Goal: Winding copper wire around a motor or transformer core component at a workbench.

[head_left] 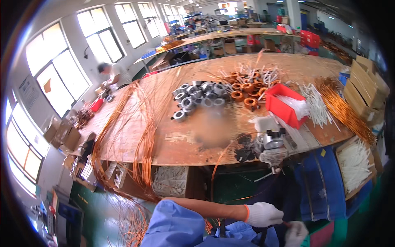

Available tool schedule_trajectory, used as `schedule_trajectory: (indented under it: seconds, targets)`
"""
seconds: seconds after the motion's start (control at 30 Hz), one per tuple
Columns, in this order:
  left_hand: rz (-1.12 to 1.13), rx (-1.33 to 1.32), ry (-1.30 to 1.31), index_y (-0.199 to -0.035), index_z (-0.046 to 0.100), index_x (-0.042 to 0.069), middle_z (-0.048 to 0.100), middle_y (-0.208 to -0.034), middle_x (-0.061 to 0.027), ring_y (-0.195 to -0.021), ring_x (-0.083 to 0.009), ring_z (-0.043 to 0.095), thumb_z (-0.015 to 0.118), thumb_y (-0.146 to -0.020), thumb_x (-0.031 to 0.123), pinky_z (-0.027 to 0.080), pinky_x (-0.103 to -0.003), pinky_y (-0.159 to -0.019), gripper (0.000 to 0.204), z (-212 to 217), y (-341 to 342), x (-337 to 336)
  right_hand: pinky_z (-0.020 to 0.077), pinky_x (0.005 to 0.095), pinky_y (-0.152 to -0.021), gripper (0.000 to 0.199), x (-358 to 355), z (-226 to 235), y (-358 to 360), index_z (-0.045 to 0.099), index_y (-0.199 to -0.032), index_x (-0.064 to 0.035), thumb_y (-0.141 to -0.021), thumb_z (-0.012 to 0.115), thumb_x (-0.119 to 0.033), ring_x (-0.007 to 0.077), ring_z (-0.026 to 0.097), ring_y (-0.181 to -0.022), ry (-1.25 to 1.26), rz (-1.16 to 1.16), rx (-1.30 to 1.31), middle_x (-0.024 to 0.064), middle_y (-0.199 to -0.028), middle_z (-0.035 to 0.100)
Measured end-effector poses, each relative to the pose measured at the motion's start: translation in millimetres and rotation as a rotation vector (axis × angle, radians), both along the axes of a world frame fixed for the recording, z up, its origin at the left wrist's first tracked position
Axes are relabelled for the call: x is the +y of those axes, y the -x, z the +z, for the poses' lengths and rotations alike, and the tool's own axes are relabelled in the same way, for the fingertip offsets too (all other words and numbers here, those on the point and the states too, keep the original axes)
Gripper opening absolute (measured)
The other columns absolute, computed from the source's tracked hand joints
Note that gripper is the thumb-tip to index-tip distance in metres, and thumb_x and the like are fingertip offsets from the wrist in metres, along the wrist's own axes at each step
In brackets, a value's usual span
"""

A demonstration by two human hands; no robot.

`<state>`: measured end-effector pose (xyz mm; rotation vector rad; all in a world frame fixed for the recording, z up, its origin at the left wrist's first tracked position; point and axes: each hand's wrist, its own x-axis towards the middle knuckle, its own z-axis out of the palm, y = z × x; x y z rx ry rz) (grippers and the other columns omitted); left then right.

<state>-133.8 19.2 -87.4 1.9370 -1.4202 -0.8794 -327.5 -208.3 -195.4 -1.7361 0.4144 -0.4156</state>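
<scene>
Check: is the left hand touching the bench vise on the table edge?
Apart. The head view shows the gloved left hand low in the frame, below the table edge, with open dark space between it and the bench vise above.

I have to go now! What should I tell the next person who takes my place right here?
Left hand: white glove, closed on a thin dark strand down at lap level, below the bench edge.
Right hand: white glove, beside the left at the same strand; grip unclear.
On the wooden bench: loose copper wire draped over the front edge, bare metal cores, wound copper coils, a red bin, white sleeves, a small clamp fixture.
Done: several coils are wound. Left: many cores are bare.
</scene>
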Motion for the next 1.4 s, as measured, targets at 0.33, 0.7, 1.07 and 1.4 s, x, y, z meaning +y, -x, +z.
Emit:
schedule_trajectory:
  seconds: [0.33, 0.7, 1.07, 1.4]
  targets:
    - [0.197, -0.032, -0.101, -0.1, 0.064, 0.008, 0.067, -0.081, -0.0175, -0.078, -0.0424, 0.067, 0.061, -0.104, 0.029, 0.052, -0.053, -0.069, 0.022, 8.3, 10.7, 84.0, 0.0551, 0.0427, -0.088, 0.043, -105.3, 5.6, 21.6, 0.066, -0.126, 0.0058, -0.107, 0.056, -0.031, 0.0338, 0.074, -0.096, 0.583, 0.029, 0.515, 0.0223, -0.107, 0.076]
    - [0.113, -0.769, -0.13, -0.094, 0.07, 0.007, 0.065, -0.082, -0.01, -0.082, -0.034, 0.069, 0.076, -0.082, 0.05, 0.054, -0.047, -0.074, 0.045, 59.0, -44.2, 124.2, 0.0456, 0.0313, -0.054, 0.015, 2.9, 74.4, 50.1, 0.073, -0.078, -0.0006, -0.089, 0.071, -0.009, 0.0151, 0.064, -0.058, 0.101, 0.218, 0.173, 0.0083, -0.064, 0.066]
    - [0.75, -0.335, 0.191, -0.09, 0.07, 0.0, 0.069, -0.073, -0.0063, -0.071, -0.016, 0.067, 0.072, -0.096, 0.014, 0.049, -0.032, -0.062, 0.016, 92.2, -164.2, 158.6, 0.0286, 0.0267, -0.036, 0.028, -106.6, -73.1, 291.8, 0.065, -0.085, -0.0029, -0.104, 0.058, -0.022, 0.0055, 0.043, -0.041, -0.104, -0.372, 0.752, -0.0018, -0.06, 0.052]
    - [0.797, -0.226, 0.485, -0.116, 0.067, 0.002, 0.065, -0.103, 0.0005, -0.092, -0.0072, 0.057, 0.073, -0.094, 0.007, 0.048, -0.024, -0.085, 0.024, 28.7, -166.6, 31.0, 0.0532, 0.0428, -0.062, 0.018, -98.2, -126.7, 339.1, 0.072, -0.103, -0.003, -0.098, 0.065, -0.019, 0.0284, 0.067, -0.072, 0.359, 0.039, 1.238, 0.014, -0.087, 0.071]
